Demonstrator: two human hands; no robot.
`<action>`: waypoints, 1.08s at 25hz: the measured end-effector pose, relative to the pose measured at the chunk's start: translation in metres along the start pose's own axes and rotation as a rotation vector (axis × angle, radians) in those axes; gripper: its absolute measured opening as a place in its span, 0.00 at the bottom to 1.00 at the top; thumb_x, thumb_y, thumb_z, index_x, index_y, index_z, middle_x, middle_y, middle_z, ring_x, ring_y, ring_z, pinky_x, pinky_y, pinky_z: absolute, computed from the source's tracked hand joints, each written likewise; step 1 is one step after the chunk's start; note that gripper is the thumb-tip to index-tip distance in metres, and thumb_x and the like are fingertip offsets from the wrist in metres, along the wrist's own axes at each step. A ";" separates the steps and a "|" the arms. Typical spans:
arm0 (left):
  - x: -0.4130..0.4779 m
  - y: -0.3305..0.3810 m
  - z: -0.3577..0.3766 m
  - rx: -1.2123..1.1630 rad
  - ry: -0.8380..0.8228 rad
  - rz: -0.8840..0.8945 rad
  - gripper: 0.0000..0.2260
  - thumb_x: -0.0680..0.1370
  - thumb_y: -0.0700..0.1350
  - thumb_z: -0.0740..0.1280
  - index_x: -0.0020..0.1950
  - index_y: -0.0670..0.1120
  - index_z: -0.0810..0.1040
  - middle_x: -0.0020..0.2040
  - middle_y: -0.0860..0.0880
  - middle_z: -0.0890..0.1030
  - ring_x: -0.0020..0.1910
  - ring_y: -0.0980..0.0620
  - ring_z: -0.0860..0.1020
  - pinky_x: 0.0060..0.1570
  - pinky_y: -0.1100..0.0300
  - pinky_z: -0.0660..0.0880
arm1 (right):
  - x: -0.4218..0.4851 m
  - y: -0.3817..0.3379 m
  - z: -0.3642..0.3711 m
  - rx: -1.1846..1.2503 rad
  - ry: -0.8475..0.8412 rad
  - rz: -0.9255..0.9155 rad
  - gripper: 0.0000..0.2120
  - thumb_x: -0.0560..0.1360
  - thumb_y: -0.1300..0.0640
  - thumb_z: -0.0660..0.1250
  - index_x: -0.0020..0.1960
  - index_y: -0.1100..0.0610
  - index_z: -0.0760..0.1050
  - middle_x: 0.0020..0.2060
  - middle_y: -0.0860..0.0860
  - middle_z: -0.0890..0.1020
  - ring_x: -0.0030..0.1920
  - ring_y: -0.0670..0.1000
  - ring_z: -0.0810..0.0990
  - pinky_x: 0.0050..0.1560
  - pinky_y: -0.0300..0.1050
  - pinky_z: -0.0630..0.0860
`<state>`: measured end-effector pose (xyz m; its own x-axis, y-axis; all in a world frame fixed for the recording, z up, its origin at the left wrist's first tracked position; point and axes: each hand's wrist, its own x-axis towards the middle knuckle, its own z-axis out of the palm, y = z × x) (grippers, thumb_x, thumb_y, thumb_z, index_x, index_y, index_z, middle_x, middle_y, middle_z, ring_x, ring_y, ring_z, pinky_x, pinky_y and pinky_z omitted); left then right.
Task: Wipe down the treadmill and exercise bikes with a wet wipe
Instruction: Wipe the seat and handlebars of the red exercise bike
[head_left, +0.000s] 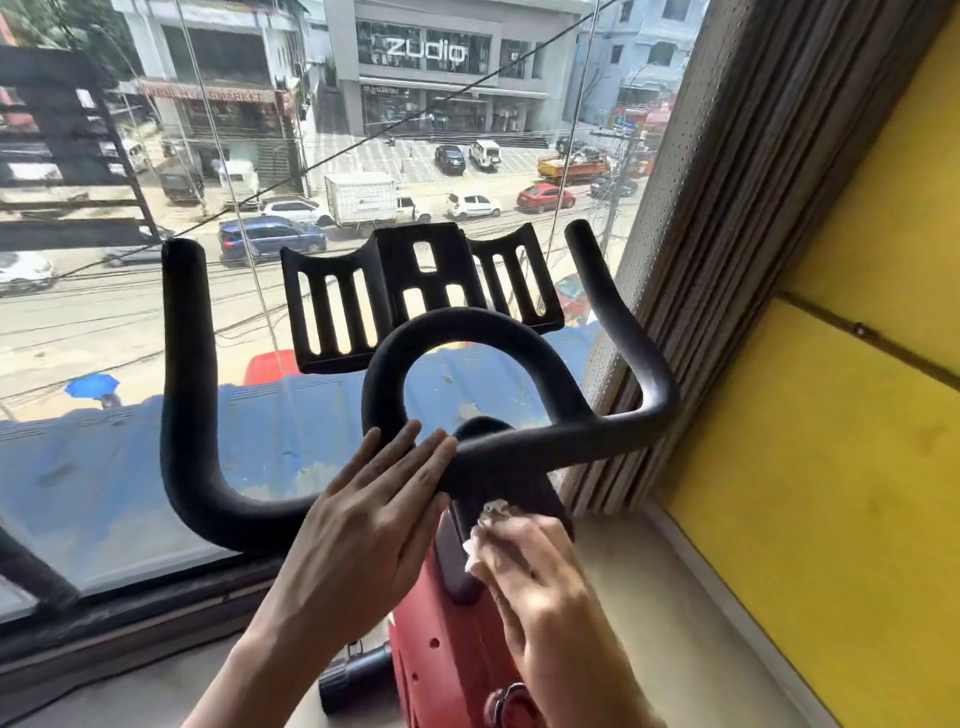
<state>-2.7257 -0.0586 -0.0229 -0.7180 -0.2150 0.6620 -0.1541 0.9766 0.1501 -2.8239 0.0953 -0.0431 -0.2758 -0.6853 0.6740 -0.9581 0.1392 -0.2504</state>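
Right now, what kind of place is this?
Likely an upper-floor gym: a red exercise bike with black handlebars and a device rack stands at a big window over a street. The right hand holds a wet wipe.

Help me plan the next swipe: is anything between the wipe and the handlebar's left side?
Yes. The left hand lies flat on the handlebar near its middle, between the wipe held by the right hand and the bar's left side.

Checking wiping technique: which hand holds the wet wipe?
The right hand holds the white wet wipe at the black stem; the left hand rests flat on the handlebar, empty.
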 end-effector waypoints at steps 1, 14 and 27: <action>-0.001 0.001 0.001 0.007 0.005 0.009 0.20 0.80 0.48 0.58 0.68 0.40 0.74 0.66 0.45 0.76 0.69 0.47 0.70 0.67 0.48 0.66 | -0.008 -0.001 -0.005 0.014 0.017 0.008 0.10 0.76 0.60 0.66 0.54 0.62 0.82 0.53 0.51 0.80 0.55 0.48 0.79 0.53 0.42 0.78; -0.008 0.003 0.009 0.053 0.109 -0.036 0.16 0.78 0.43 0.63 0.66 0.42 0.76 0.62 0.45 0.79 0.66 0.49 0.72 0.67 0.49 0.68 | -0.027 0.011 -0.029 0.081 0.107 0.274 0.12 0.74 0.63 0.68 0.56 0.63 0.81 0.54 0.53 0.82 0.56 0.49 0.81 0.60 0.41 0.75; -0.008 0.000 0.001 -0.035 0.063 -0.009 0.17 0.78 0.45 0.62 0.65 0.41 0.77 0.61 0.45 0.80 0.66 0.48 0.73 0.67 0.52 0.67 | -0.009 -0.016 -0.006 -0.040 0.059 0.292 0.12 0.75 0.66 0.68 0.58 0.63 0.80 0.53 0.55 0.82 0.56 0.52 0.80 0.60 0.42 0.74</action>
<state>-2.7210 -0.0572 -0.0288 -0.6720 -0.2251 0.7055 -0.1357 0.9740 0.1815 -2.8063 0.1031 -0.0407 -0.5428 -0.5696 0.6172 -0.8397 0.3531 -0.4126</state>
